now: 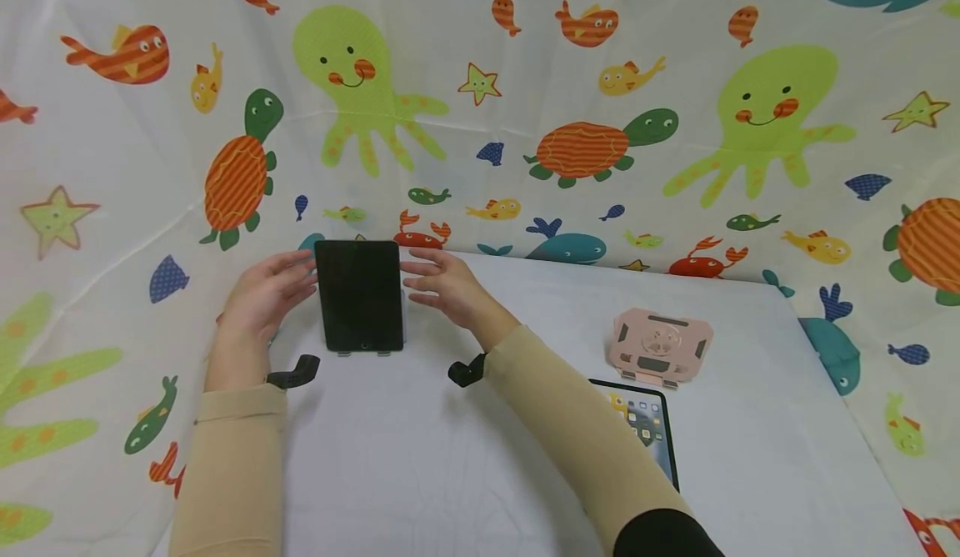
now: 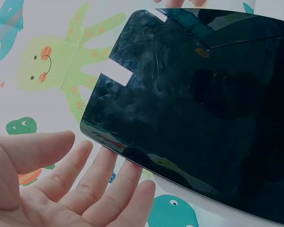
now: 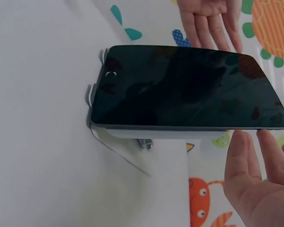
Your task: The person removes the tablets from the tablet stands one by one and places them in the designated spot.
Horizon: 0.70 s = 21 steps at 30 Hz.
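Note:
A tablet (image 1: 360,294) with a dark screen stands upright at the back of the table, propped on a stand (image 3: 168,134) that is mostly hidden behind it. Small lips of the stand catch its bottom edge. Beside the tablet's left edge is my left hand (image 1: 266,294), thumb apart and fingers loosely extended, the fingertips right at the edge in the left wrist view. On the opposite side, my right hand (image 1: 450,286) spreads its fingers, with fingertips close to the right edge. Neither hand curls round the tablet. Reflections and a white glare patch show on the screen (image 2: 194,109).
To the right, a pink case (image 1: 663,344) with a round centre lies on the white tabletop (image 1: 405,465). Nearer, a second tablet (image 1: 651,424) with its icons lit is partly covered by my right sleeve (image 1: 577,432). A cloth printed with sea animals (image 1: 465,32) hangs behind the table.

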{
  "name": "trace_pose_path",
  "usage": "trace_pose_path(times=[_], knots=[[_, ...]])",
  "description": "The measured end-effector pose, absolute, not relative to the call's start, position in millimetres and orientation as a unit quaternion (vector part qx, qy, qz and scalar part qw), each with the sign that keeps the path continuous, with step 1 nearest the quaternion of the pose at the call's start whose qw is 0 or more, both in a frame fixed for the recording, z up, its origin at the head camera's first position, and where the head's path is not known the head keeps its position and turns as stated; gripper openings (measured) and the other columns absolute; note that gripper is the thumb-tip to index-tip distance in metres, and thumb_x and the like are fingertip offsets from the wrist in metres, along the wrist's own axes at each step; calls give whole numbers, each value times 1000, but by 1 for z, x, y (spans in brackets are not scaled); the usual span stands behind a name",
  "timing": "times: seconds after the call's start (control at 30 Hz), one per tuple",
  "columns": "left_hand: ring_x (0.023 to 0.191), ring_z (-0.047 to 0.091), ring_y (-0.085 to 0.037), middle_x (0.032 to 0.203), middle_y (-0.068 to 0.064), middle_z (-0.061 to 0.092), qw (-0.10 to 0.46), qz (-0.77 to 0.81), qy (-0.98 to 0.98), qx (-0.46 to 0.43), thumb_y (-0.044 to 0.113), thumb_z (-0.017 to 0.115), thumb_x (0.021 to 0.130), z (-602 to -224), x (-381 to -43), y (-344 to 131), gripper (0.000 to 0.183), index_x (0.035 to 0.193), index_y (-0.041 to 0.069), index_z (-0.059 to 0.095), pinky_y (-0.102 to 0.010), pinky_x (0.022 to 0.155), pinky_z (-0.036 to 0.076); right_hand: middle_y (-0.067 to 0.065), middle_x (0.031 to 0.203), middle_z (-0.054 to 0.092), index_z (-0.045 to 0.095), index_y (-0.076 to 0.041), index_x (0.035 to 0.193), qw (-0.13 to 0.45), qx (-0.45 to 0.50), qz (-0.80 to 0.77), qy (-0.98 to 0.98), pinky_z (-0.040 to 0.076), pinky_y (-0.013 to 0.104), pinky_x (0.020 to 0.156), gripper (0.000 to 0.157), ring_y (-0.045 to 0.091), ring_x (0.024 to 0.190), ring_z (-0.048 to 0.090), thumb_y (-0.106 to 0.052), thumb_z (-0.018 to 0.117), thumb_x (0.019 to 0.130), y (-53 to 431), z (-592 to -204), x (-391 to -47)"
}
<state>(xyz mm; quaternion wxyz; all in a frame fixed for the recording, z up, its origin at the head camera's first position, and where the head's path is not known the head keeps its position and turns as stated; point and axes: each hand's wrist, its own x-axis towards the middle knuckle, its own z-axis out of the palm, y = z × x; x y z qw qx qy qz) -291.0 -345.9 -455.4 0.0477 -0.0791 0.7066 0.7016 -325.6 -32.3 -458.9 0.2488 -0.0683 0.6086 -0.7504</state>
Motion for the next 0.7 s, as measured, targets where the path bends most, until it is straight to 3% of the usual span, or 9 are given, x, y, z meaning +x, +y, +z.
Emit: trace_pose_path(times=[0.1, 0.33, 0.5, 0.7], knots=[[125, 63, -12, 162, -13, 47, 43, 697, 710, -90, 26, 63, 110, -456, -290, -344, 60, 165, 12, 43, -23, 110, 53, 7, 154, 65, 53, -20, 157, 248, -69, -747, 613, 51, 50, 120, 53, 39, 146, 58, -4, 60, 107, -33, -459, -328], [107, 70, -10, 125, 3, 66, 13, 728, 679, -93, 14, 67, 106, -457, -289, -341, 57, 160, 7, 49, -16, 93, 61, 10, 146, 70, 56, -18, 155, 243, -68, -731, 635, 54, 48, 117, 51, 35, 140, 64, -7, 65, 106, -37, -455, -329], [100, 74, -9, 117, 5, 71, -4, 731, 676, -97, 12, 71, 104, -458, -289, -339, 54, 155, 8, 54, -17, 90, 62, 13, 138, 73, 63, -16, 147, 230, -76, -723, 647, 54, 49, 116, 44, 32, 132, 69, -6, 66, 105, -40, -454, -331], [99, 73, -10, 112, 5, 73, -12, 727, 681, -85, 11, 69, 105, -460, -288, -338, 45, 148, 7, 58, -18, 86, 64, 10, 123, 76, 70, -16, 138, 203, -56, -731, 649, 58, 49, 111, 36, 23, 110, 75, -4, 69, 104, -46, -455, -331]])
